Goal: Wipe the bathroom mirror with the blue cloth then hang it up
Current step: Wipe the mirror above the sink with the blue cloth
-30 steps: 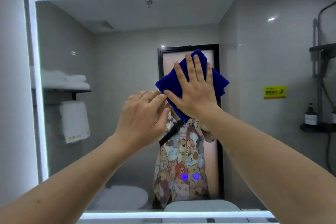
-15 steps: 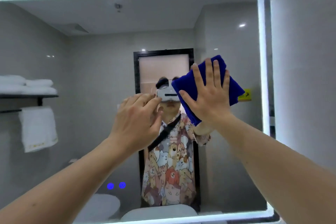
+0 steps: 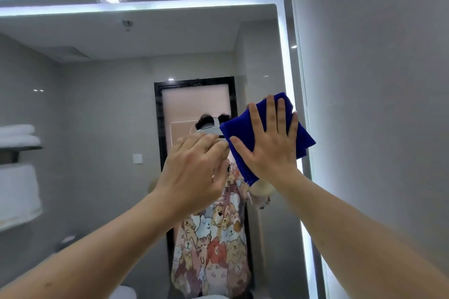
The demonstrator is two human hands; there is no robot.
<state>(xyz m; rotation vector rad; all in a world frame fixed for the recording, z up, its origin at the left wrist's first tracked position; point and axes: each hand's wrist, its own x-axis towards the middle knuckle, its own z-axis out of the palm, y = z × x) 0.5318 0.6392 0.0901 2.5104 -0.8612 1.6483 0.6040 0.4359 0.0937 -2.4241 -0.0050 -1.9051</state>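
Hidden or cut off: the mirror (image 3: 109, 128) runs out of view at the left and bottom; only its top and right lit edges show. The right hand (image 3: 269, 145) covers the middle of the blue cloth (image 3: 240, 133), so only its left part, top corner and right corner are visible. The left hand's (image 3: 194, 172) fingertips blur near the cloth's left edge; contact there cannot be confirmed. The reflected person is mostly masked by both hands, with a patterned shirt (image 3: 213, 245) showing below them.

Grip: right hand flat, fingers straight and slightly spread, palm pressing the cloth against the glass, no curl round it. Left hand raised just beside it, fingers relaxed and gently bent, holding nothing that can be seen.

Cloth position: on the mirror's right side, against the glass, its right corner overlapping the lit strip (image 3: 284, 60).

Materials and shapes: cloth deep blue, soft, folded into a rough square with layered edges at the lower corner. Mirror rectangular with rounded corners, bordered by a white glowing band.

Room: pale grey glossy wall (image 3: 376, 80) right of the mirror. In reflection, white folded towels (image 3: 17, 136) on a shelf at left and a dark-framed door (image 3: 194, 104).
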